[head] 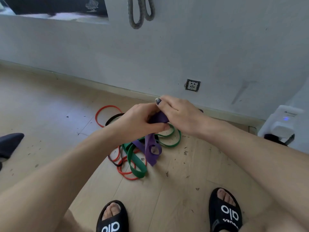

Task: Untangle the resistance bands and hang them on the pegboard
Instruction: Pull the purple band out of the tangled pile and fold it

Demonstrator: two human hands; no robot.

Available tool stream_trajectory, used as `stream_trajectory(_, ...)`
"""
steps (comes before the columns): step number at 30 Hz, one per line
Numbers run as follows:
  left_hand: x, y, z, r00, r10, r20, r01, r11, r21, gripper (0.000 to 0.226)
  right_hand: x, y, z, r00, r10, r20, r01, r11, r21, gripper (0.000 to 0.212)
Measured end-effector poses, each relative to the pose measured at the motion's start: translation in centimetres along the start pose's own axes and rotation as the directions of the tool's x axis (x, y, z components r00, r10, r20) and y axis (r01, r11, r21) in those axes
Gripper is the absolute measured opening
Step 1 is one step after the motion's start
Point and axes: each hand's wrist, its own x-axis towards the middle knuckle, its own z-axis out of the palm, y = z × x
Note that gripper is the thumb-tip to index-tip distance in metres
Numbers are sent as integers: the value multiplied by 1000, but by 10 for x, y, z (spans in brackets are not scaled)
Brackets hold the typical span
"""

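the resistance bands (137,158) lay in a tangle on the wooden floor (50,101), near the wall's baseboard (117,88), with bare floor open to the left and in front of the two black slides (224,213). a purple band (151,148) rose out of the pile, looped through green (136,164), red (124,171) and black strands. the left hand (135,121) and right hand (177,111) met above the heap, fingers curled tightly, both pinching the purple band's upper end between them. a grey rope loop (138,12) hung on the wall above; a white device (280,123) sat at the right edge.
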Motion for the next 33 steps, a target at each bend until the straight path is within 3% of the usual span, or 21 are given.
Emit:
stream_trajectory(7,16,-8,16,1000,22,19,-24,998,56,27,0,11,-9,997,68,-43,-72,991,-110,35)
stream_trajectory(13,28,-11,33,991,92,93,-74,980,-184,24,-9,23,-34,971,223,-86,-217,973,75,11)
stream_trajectory(21,40,-2,52,989,65,133,-67,998,15,17,-37,50,-61,926,343,-157,-331,938,99,10)
stream_trajectory(25,47,12,58,985,95,141,-102,994,39,15,-51,63,-70,898,439,-33,-432,893,129,15)
stream_trajectory(28,43,16,62,976,118,181,-133,989,72,23,-61,68,-73,880,469,75,-471,882,18,22)
stream_trajectory(33,34,17,53,985,121,126,-131,989,68,22,-59,48,-56,913,387,127,-383,922,-57,47)
